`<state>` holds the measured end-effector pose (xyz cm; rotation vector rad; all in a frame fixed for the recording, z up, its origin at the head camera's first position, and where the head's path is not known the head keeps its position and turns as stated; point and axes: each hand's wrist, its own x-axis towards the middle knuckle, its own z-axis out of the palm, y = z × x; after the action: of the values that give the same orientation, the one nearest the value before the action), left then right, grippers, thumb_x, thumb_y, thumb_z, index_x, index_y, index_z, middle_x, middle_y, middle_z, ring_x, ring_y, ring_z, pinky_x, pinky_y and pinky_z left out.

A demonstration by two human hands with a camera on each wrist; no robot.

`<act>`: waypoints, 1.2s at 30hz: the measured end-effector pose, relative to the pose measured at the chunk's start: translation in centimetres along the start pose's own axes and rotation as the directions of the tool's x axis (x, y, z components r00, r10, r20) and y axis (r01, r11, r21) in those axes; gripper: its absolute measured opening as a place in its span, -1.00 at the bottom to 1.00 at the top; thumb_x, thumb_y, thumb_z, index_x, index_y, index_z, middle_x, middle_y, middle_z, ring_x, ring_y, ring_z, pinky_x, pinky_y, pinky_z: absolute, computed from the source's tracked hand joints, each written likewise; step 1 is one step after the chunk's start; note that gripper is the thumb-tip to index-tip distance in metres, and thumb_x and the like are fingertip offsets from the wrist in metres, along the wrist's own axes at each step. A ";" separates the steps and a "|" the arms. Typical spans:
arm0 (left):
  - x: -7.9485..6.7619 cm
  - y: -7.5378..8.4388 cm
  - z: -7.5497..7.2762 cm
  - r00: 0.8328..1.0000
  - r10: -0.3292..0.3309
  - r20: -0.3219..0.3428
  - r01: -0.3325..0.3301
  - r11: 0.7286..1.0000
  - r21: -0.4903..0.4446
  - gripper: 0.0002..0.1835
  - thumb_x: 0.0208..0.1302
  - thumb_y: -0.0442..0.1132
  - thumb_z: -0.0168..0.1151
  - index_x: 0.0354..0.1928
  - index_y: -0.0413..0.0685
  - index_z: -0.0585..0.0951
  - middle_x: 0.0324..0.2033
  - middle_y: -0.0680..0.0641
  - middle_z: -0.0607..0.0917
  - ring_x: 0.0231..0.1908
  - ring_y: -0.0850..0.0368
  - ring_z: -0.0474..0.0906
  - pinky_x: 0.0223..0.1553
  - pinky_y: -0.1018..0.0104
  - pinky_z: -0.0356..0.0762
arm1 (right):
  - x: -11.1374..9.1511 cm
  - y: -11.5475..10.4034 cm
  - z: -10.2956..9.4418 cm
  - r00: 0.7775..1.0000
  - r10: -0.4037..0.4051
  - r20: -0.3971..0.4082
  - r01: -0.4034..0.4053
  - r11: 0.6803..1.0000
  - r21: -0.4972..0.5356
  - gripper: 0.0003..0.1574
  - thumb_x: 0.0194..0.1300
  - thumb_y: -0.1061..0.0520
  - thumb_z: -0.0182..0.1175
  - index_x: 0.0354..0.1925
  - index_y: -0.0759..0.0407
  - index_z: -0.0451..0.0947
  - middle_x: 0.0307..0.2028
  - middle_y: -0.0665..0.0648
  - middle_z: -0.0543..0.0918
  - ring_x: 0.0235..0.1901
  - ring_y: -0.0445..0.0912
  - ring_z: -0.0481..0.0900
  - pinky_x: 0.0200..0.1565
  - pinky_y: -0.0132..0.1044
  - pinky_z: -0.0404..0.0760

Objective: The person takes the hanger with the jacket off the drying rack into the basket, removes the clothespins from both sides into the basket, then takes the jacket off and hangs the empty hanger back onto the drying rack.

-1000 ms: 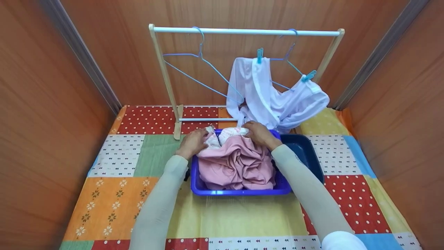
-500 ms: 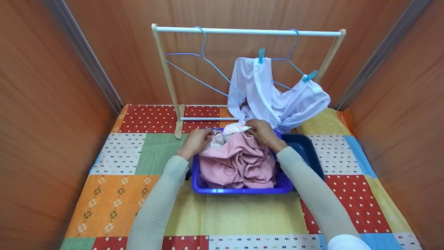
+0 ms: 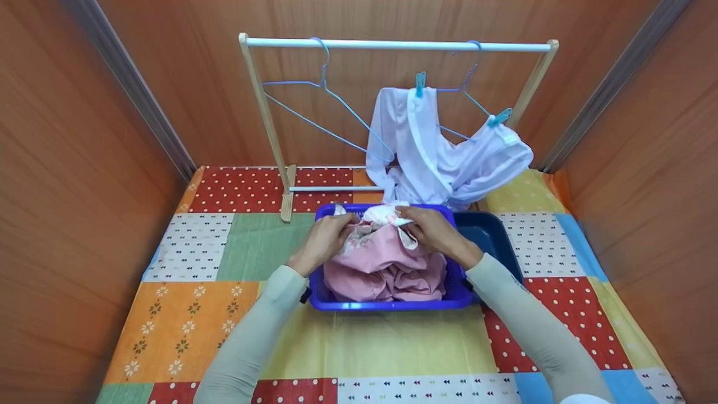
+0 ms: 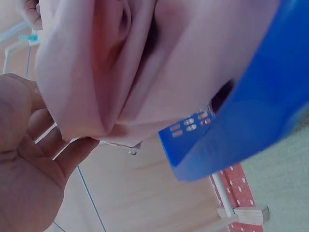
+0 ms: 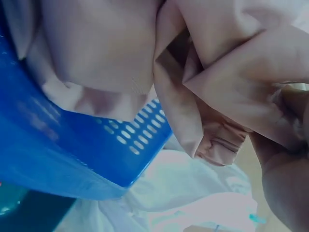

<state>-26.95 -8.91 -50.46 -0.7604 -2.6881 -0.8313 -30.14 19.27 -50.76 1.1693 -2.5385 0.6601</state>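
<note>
The garment (image 3: pixel 359 283), pink, lies mostly bunched in the basket (image 3: pixel 387 306), its far edge raised. That edge is pinched between thumb and fingers by the left hand (image 3: pixel 326 238) on one side and by the right hand (image 3: pixel 435 229) on the other — both grips closed down on cloth.

Compared with a second ago, both hands have been drawn back slightly toward the person, and a pale loop (image 3: pixel 408 239) has been brought into sight by the right hand. The edge, it is judged, is being worked, with the bulk not yet lifted out.

The right fingertips are lost in folds and shadow in the right wrist view; whether the printed part (image 3: pixel 359 235) is lining or separate cloth cannot be told. Beyond, the tray (image 3: pixel 488 241) is partly covered by the basket — and the rack (image 3: pixel 392 44) is partly hidden by white cloth (image 3: pixel 420 157).
</note>
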 end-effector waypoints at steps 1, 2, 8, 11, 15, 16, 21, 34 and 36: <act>-0.2 0.2 0.2 1.000 0.010 -0.001 -0.010 1.000 -0.006 -0.84 0.38 -0.31 0.17 -0.09 -0.02 0.67 -0.19 -0.06 0.79 -0.19 -0.03 0.73 -0.14 0.07 0.65 | -0.3 -0.3 0.0 1.000 0.002 0.015 -0.002 1.000 -0.007 -0.70 0.31 0.32 0.17 0.01 0.28 0.57 0.03 0.25 0.70 -0.02 0.11 0.69 0.02 -0.03 0.64; -0.4 0.5 0.4 1.000 0.023 -0.001 -0.023 1.000 -0.012 -0.83 0.37 -0.31 0.17 -0.07 -0.01 0.67 -0.19 -0.05 0.79 -0.18 -0.02 0.73 -0.13 0.09 0.66 | -0.6 -0.6 0.0 0.999 0.008 0.031 -0.008 1.000 -0.009 -0.68 0.34 0.29 0.17 0.05 0.27 0.55 0.01 0.24 0.71 -0.03 0.10 0.69 0.02 -0.03 0.64; -1.8 1.6 1.8 0.993 0.101 0.059 -0.099 0.994 -0.037 -0.74 0.42 -0.27 0.12 0.10 0.05 0.61 -0.08 0.01 0.77 -0.08 0.06 0.72 -0.03 0.21 0.65 | -2.1 -2.2 0.3 0.988 0.054 0.146 -0.051 0.998 -0.022 -0.54 0.45 0.17 0.08 0.27 0.18 0.43 -0.13 0.23 0.74 -0.16 0.09 0.70 -0.08 0.02 0.64; -2.5 2.1 2.4 0.983 0.125 0.134 -0.125 0.992 -0.009 -0.63 0.48 -0.20 0.05 0.27 0.00 0.52 0.14 -0.05 0.67 0.16 0.02 0.60 0.19 0.14 0.54 | -2.7 -2.8 0.5 0.974 0.065 0.217 -0.066 0.998 0.002 -0.45 0.50 0.08 0.02 0.39 0.11 0.34 -0.02 0.23 0.71 -0.06 0.09 0.69 0.01 0.01 0.62; -3.2 2.8 2.8 0.952 0.083 0.294 -0.120 0.987 0.109 -0.45 0.53 -0.04 -0.08 0.47 -0.01 0.27 0.44 -0.12 0.34 0.45 -0.08 0.24 0.42 -0.11 0.19 | -3.3 -3.5 0.6 0.933 0.073 0.352 -0.078 0.997 0.000 -0.35 0.53 -0.05 -0.06 0.47 0.10 0.20 0.33 0.20 0.48 0.32 0.11 0.45 0.35 0.09 0.34; -3.4 2.9 2.8 0.938 0.053 0.343 -0.111 0.982 0.154 -0.42 0.54 0.01 -0.12 0.51 0.03 0.20 0.48 -0.10 0.25 0.49 -0.08 0.14 0.45 -0.16 0.10 | -3.4 -3.7 0.6 0.915 0.079 0.395 -0.075 0.997 -0.026 -0.31 0.54 -0.09 -0.09 0.50 0.10 0.14 0.39 0.20 0.40 0.38 0.12 0.36 0.40 0.13 0.25; -3.4 3.6 2.7 0.847 -0.095 0.523 -0.068 0.957 0.284 -0.32 0.51 0.15 -0.20 0.56 0.16 -0.02 0.57 -0.02 -0.05 0.56 -0.09 -0.18 0.43 -0.37 -0.16 | -3.6 -4.6 1.0 0.799 0.186 0.572 -0.098 0.978 -0.182 -0.15 0.52 -0.26 -0.18 0.57 -0.01 -0.15 0.54 0.15 0.08 0.53 0.13 0.02 0.45 0.30 -0.07; -1.3 4.0 3.7 0.713 -0.205 0.670 -0.089 0.922 0.376 -0.30 0.51 0.08 -0.15 0.57 0.14 -0.06 0.58 -0.04 -0.08 0.57 -0.08 -0.21 0.40 -0.37 0.03 | -2.2 -4.5 2.4 0.619 0.321 0.716 -0.124 0.941 -0.314 -0.08 0.48 -0.32 -0.15 0.58 -0.09 -0.24 0.58 0.11 -0.10 0.55 0.14 -0.09 0.40 0.38 -0.02; -1.2 3.9 4.0 0.697 -0.222 0.682 -0.079 0.921 0.381 -0.29 0.50 0.08 -0.12 0.57 0.15 -0.06 0.58 -0.03 -0.10 0.57 -0.08 -0.23 0.40 -0.37 0.01 | -2.0 -4.3 2.7 0.596 0.327 0.733 -0.128 0.940 -0.316 -0.08 0.48 -0.32 -0.15 0.58 -0.10 -0.25 0.58 0.11 -0.11 0.55 0.15 -0.09 0.39 0.40 0.01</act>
<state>-24.05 -4.34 -52.28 -1.0410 -3.4162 0.0703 -25.64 16.77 -52.64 1.2234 -3.4093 -0.2096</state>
